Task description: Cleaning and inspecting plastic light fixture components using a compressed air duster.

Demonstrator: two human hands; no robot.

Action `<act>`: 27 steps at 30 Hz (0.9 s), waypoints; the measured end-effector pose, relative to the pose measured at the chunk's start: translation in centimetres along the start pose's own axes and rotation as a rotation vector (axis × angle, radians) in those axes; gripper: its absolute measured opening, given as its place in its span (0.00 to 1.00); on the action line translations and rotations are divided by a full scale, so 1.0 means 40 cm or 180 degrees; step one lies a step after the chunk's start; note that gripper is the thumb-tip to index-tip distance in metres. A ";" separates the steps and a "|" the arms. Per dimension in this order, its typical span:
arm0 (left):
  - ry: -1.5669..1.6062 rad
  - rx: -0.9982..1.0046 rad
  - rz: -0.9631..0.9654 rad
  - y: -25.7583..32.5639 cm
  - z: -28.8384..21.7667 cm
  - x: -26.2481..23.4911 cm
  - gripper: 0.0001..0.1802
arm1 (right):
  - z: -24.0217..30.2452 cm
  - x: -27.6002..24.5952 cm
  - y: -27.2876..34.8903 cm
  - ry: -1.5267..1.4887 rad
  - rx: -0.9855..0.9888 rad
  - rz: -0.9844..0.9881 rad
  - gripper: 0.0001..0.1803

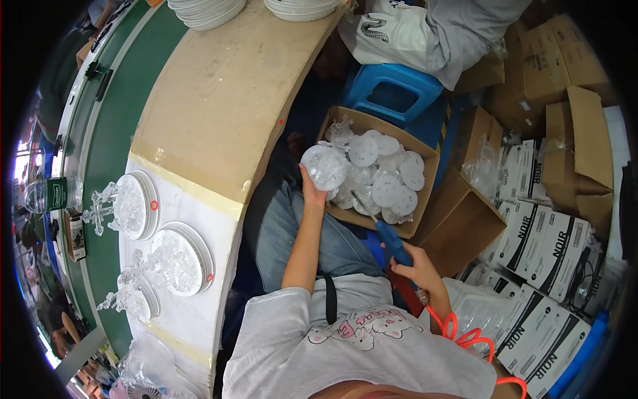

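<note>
Centre of the frame: left hand (314, 191), grasping a round white piece (323, 166) loaded with clear plastic, gripped at its lower edge, apparently to leave the upper face uncovered; it sits beside the left wall of an open cardboard box (430, 167). Lower centre-right: right hand (422, 271), closed round a blue hose-fed tool (393, 244), probably an air gun, its tip towards the box. Orange coiled hose (468, 338), trailing to the lower edge, its loops presumably giving slack for reach. White discs (384, 191), heaped loosely in the box among clear plastic, close to the lap, seemingly for easy picking. Left of frame: three stacks of white plates (193, 249), topped with clear ornate parts (129, 206), perhaps grouped to save space. Surface: worktable (222, 100), tan board above, white covering below, taped at the join; green conveyor belt (136, 70) alongside. Upper centre: blue stool (392, 93), beside a person in grey (458, 33). Right: brown cartons (545, 60) and printed white cartons (548, 246), stacked.
</note>
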State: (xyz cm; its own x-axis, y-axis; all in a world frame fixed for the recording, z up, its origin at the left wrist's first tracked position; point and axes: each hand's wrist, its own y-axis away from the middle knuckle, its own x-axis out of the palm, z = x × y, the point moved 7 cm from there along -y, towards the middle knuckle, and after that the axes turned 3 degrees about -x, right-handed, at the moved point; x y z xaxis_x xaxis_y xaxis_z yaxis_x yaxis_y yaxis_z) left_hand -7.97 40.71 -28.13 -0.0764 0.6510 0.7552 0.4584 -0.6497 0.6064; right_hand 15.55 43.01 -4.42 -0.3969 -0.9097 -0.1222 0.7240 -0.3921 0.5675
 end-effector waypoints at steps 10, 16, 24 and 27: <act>0.0201 -0.0062 0.0060 0.009 -0.003 -0.003 0.37 | 0.007 0.026 -0.004 -0.0780 0.0081 0.0224 0.25; 0.0168 -0.0046 0.0074 0.003 -0.003 0.008 0.35 | 0.004 0.046 -0.007 -0.0466 0.0118 0.0447 0.24; 0.0295 -0.0049 0.0201 0.003 -0.002 0.012 0.33 | 0.003 0.026 -0.012 -0.0158 0.0108 0.0233 0.25; 0.0359 -0.0089 0.0169 0.007 -0.005 0.017 0.32 | 0.001 0.047 -0.004 -0.0260 0.0034 0.0426 0.25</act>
State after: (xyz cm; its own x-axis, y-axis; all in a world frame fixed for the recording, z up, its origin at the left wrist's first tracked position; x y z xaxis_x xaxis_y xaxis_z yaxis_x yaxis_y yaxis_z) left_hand -8.05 40.88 -27.40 -0.1525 0.5682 0.8086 0.4398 -0.6937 0.5704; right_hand 14.67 41.36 -4.70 -0.3420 -0.9394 0.0214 0.7676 -0.2662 0.5830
